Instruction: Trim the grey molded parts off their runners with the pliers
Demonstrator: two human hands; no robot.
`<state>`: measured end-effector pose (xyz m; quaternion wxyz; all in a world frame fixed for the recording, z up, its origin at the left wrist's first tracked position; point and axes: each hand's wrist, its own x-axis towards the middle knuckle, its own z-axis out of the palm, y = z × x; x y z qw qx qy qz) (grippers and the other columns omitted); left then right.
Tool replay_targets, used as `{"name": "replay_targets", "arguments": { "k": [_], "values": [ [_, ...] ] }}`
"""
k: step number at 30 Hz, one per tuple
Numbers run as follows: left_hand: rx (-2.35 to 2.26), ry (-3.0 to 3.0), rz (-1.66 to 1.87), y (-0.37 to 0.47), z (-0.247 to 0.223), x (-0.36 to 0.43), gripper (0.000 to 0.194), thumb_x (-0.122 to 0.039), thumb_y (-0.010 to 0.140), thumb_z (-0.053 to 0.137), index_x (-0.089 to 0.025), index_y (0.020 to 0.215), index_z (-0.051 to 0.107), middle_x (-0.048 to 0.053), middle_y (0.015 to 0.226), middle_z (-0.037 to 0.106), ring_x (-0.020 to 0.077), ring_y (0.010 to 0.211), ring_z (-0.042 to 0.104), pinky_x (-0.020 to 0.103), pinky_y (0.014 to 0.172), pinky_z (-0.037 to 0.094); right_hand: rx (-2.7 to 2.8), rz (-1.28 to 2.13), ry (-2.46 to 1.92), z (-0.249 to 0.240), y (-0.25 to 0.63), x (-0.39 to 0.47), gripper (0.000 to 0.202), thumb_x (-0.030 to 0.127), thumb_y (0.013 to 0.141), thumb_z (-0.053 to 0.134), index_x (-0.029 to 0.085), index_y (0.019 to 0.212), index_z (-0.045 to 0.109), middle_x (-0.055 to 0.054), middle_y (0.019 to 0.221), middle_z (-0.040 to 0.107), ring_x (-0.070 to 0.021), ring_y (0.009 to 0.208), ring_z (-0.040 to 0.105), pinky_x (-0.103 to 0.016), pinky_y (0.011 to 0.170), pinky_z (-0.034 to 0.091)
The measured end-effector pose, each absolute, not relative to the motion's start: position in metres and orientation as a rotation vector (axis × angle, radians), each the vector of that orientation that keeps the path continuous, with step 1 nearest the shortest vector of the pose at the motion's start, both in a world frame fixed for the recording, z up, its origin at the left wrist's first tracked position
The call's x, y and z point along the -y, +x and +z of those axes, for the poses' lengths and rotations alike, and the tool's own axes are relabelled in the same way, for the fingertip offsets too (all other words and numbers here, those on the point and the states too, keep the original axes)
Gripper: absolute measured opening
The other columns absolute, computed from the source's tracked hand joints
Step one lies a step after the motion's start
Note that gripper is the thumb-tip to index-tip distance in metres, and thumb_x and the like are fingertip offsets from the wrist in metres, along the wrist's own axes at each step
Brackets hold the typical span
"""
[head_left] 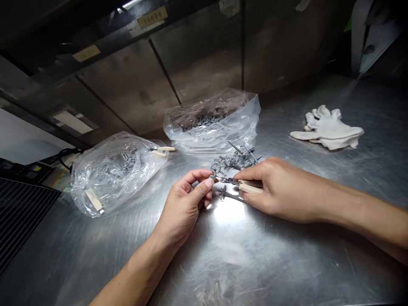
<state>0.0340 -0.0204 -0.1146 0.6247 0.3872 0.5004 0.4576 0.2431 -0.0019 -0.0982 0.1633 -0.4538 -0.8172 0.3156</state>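
Note:
A small grey plastic piece [212,177] is pinched between the thumb and fingers of my left hand [180,208]; the fingers cover most of it. My right hand [287,191] is closed around nippers [251,188] with cream handles. Their metal jaws point left and meet the grey piece at my left fingertips; whether the jaws are closed I cannot tell. Just beyond the nippers lies a heap of branched grey plastic sprues [237,158]. One separate grey sprue [227,194] with a long stem rests on the metal table [255,259] beneath the nippers.
Behind the heap stands a clear plastic bag [212,131] of small grey pieces. To the left lies another clear bag [111,187] with grey pieces, cream tool handles [164,150] at its edge and a cream-coloured object [93,200] on it. White gloves [334,131] lie at the right.

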Motion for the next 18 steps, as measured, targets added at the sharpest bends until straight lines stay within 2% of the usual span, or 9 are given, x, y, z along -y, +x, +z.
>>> {"name": "replay_targets", "arguments": {
  "k": [4,8,18],
  "values": [
    [-1.118,0.886,1.041,0.0344,-0.1133,0.0225,0.022,-0.023,0.08,0.078,-0.019,0.097,0.066,-0.004,0.065,0.057,0.0074,0.056,0.049,0.017,0.055,0.039,2.31,0.929,-1.295,-0.0968,0.2461,0.0009,0.016,0.018,0.083,0.058,0.022,0.079,0.073,0.005,0.058,0.06,-0.0103,0.05,0.046,-0.024,0.045,0.027],
    [-1.118,0.903,1.032,0.0338,-0.1138,0.0227,0.022,-0.023,0.081,0.077,-0.018,0.099,0.065,-0.003,0.065,0.057,0.0073,0.056,0.048,0.017,0.055,0.037,2.328,0.899,-1.288,-0.0975,0.2481,0.0002,0.016,0.02,0.084,0.058,0.024,0.085,0.074,0.005,0.059,0.063,-0.0115,0.052,0.05,-0.025,0.047,0.029],
    [-1.135,0.932,1.031,0.0331,-0.1154,0.023,0.022,-0.025,0.082,0.077,-0.019,0.099,0.066,-0.003,0.065,0.057,0.0075,0.057,0.048,0.017,0.055,0.037,2.4,0.685,-1.315,-0.0971,0.2468,-0.0002,0.016,0.02,0.08,0.057,0.026,0.082,0.072,0.004,0.061,0.062,-0.013,0.053,0.05,-0.027,0.051,0.03]
  ]
}}
